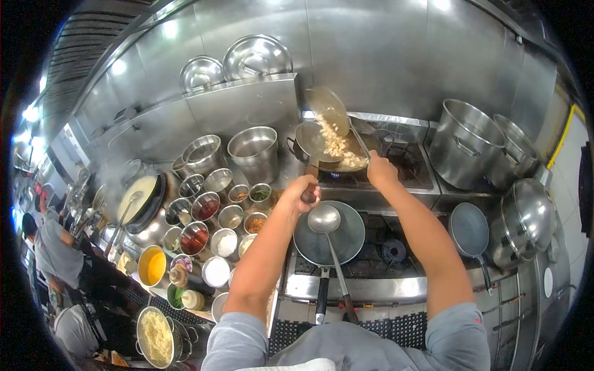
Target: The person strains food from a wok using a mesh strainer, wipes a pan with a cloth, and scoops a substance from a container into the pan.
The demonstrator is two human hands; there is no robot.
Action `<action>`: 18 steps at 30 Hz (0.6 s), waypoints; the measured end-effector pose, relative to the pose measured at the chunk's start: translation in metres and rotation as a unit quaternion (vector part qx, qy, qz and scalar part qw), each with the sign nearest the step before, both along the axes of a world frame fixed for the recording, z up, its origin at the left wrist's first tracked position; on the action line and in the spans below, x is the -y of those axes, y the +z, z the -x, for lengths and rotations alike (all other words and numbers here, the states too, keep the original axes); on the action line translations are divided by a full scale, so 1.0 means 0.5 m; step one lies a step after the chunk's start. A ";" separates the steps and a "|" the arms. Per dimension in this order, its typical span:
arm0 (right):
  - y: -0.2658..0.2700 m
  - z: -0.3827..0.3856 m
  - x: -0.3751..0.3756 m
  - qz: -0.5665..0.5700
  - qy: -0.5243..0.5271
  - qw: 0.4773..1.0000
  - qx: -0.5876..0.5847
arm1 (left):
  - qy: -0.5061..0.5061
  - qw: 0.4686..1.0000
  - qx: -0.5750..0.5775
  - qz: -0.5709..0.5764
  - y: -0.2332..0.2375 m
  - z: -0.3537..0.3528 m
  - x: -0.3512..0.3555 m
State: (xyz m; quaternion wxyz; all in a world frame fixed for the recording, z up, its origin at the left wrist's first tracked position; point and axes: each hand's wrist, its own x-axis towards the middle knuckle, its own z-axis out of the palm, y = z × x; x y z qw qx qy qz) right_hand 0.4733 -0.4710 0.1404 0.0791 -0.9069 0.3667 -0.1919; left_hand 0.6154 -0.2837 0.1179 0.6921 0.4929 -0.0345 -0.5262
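Note:
My left hand (301, 193) is closed around a wooden handle (313, 167) that runs up to a round vessel, perhaps a strainer (309, 135), at the wok. My right hand (382, 170) grips the long metal handle of a skimmer (328, 106), raised and tilted, blurred by motion. Pale chopped pieces (334, 140) tumble from it toward the wok (369, 128) on the back burner, where a blue flame shows. Below my hands, a frying pan (346, 235) sits on the front stove with a ladle (324, 219) resting across it.
Metal containers of ingredients (205, 206) crowd the left counter, with a yellow liquid pot (152, 266) and a noodle colander (157, 337). Tall stockpots (465, 144) and a smaller pan (469, 229) stand right. A steaming wok (137, 199) and co-workers (57, 250) are far left.

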 end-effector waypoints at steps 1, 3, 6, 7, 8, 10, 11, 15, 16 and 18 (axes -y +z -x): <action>0.005 0.003 -0.008 -0.006 0.012 1.000 -0.013 | -0.001 1.000 -0.012 0.010 -0.003 -0.001 -0.001; 0.021 0.016 -0.029 -0.002 0.026 1.000 -0.015 | -0.001 0.999 -0.025 0.021 -0.010 -0.008 -0.003; 0.043 0.035 -0.032 0.018 0.037 0.999 -0.024 | -0.009 0.994 -0.104 0.039 -0.025 -0.024 -0.014; 0.056 0.043 -0.033 0.033 0.035 0.998 -0.027 | -0.022 0.995 -0.084 0.049 -0.033 -0.026 -0.022; 0.078 0.057 -0.031 0.030 0.025 0.999 -0.029 | -0.034 0.996 -0.062 0.060 -0.039 -0.030 -0.029; 0.113 0.083 -0.003 0.041 0.038 0.997 -0.054 | -0.023 0.996 -0.062 0.064 -0.038 -0.026 -0.046; 0.134 0.106 0.005 0.058 0.062 0.995 -0.044 | -0.013 0.996 -0.061 0.069 -0.036 -0.025 -0.053; 0.200 0.139 -0.003 0.108 0.091 0.987 -0.081 | -0.016 0.994 -0.079 0.070 -0.041 -0.035 -0.074; 0.190 0.124 -0.007 0.115 0.100 0.977 -0.150 | -0.038 0.995 -0.054 0.073 -0.047 -0.035 -0.077; 0.133 0.077 -0.019 0.145 0.093 0.968 -0.181 | -0.061 0.995 -0.028 0.076 -0.045 -0.033 -0.073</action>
